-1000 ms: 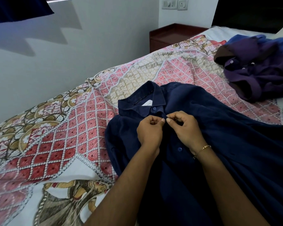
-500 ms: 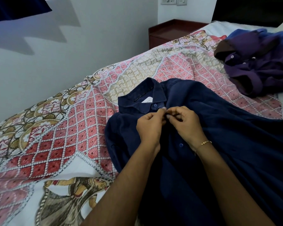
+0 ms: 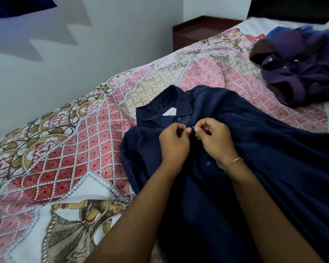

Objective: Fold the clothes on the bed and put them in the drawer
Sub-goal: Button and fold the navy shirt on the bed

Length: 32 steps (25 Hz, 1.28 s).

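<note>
1. patterned bedspread [image 3: 80, 149] in pink, red and tan covers the bed, beside a pale wall [image 3: 84, 54].
2. navy shirt [image 3: 254, 158] lies spread beneath both hands, collar just beyond the fingers.
3. left hand [image 3: 174, 143] pinches the shirt's placket, fingers curled.
4. right hand [image 3: 214, 138], wearing a gold bracelet [image 3: 234, 161], pinches a small button [image 3: 193, 127] beside the left thumb.
5. purple shirt [image 3: 302, 67] sits crumpled well beyond the right hand.
</note>
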Each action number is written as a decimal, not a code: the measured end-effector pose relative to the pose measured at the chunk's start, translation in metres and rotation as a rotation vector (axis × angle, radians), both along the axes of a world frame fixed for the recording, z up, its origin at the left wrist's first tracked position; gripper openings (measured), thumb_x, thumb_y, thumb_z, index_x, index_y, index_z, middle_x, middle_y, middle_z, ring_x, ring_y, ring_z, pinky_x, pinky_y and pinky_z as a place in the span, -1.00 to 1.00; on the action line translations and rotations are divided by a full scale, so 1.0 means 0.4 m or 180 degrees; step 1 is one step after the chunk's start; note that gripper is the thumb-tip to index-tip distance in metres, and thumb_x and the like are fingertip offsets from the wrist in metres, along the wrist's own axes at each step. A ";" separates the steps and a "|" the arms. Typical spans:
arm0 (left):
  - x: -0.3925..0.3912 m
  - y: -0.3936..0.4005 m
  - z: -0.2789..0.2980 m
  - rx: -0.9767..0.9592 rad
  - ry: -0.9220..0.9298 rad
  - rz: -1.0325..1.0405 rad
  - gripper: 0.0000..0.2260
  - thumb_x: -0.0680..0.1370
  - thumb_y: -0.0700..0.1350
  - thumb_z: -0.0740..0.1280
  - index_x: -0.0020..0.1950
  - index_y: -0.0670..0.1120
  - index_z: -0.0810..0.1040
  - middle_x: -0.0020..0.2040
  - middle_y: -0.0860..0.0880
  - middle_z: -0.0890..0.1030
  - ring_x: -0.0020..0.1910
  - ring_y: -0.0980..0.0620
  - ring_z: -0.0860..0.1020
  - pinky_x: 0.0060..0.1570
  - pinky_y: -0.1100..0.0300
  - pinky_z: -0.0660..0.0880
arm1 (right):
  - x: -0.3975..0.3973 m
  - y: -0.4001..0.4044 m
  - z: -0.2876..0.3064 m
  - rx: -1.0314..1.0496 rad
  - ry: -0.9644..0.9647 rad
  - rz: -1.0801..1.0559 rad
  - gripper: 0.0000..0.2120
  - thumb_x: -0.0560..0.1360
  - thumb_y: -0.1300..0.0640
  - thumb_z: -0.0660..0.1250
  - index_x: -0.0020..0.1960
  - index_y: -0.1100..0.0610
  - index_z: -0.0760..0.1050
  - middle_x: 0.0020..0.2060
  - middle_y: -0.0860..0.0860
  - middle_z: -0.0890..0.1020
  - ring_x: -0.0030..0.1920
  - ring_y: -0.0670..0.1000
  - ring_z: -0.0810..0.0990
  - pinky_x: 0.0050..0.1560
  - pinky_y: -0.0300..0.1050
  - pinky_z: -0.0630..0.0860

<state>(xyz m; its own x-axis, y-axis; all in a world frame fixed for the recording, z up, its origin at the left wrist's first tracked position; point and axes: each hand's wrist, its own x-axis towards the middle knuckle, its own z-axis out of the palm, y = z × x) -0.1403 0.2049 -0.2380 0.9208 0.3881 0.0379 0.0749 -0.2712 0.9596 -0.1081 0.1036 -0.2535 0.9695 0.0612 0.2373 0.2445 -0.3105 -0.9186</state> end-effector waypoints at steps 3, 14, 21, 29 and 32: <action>0.003 -0.007 -0.008 -0.0495 0.0190 0.0059 -0.82 0.55 -0.22 0.32 -0.25 -0.10 0.47 -0.27 -0.05 0.54 -0.28 0.07 0.48 -0.21 0.20 0.49 | -0.008 -0.002 0.011 0.0641 0.0494 0.0375 -0.77 0.52 0.36 0.24 -0.24 0.09 0.47 -0.32 -0.03 0.52 -0.33 -0.21 0.47 -0.24 -0.38 0.46; -0.078 -0.021 0.028 0.1281 0.0188 -0.0459 -0.95 0.45 -0.14 0.41 -0.17 -0.11 0.60 -0.23 -0.01 0.63 -0.19 0.02 0.59 -0.12 0.17 0.50 | -0.054 -0.143 0.014 -0.2361 0.0142 0.0616 -0.84 0.35 0.28 0.43 -0.08 0.15 0.53 -0.19 -0.02 0.44 -0.13 0.02 0.45 0.00 -0.23 0.43; -0.138 -0.079 0.034 0.2226 0.0984 -0.0879 -0.81 0.50 -0.07 0.37 0.04 -0.15 0.59 0.05 -0.11 0.60 0.05 -0.09 0.56 -0.08 0.14 0.45 | -0.078 -0.124 0.004 -0.1965 0.0173 -0.0232 -0.86 0.48 0.30 0.30 -0.02 0.31 0.58 -0.06 0.24 0.58 -0.04 0.20 0.55 -0.01 -0.09 0.43; -0.167 -0.089 0.057 0.1255 0.0746 -0.0314 -0.94 0.53 -0.16 0.28 -0.09 -0.11 0.54 -0.04 -0.07 0.62 -0.06 -0.01 0.54 -0.16 0.25 0.32 | -0.123 -0.149 0.095 -0.0410 0.0729 -0.0112 -0.82 0.46 0.34 0.35 0.06 0.24 0.53 -0.22 0.04 0.57 -0.17 -0.05 0.52 -0.10 -0.29 0.44; -0.157 -0.096 0.062 0.0838 0.0593 -0.0365 -0.96 0.52 -0.18 0.32 -0.12 -0.09 0.56 -0.16 -0.03 0.60 -0.10 -0.01 0.57 -0.13 0.21 0.41 | -0.143 -0.139 0.111 -0.0298 0.0696 0.0025 -0.75 0.44 0.41 0.34 0.02 0.13 0.48 -0.25 -0.06 0.54 -0.22 -0.13 0.50 -0.18 -0.43 0.46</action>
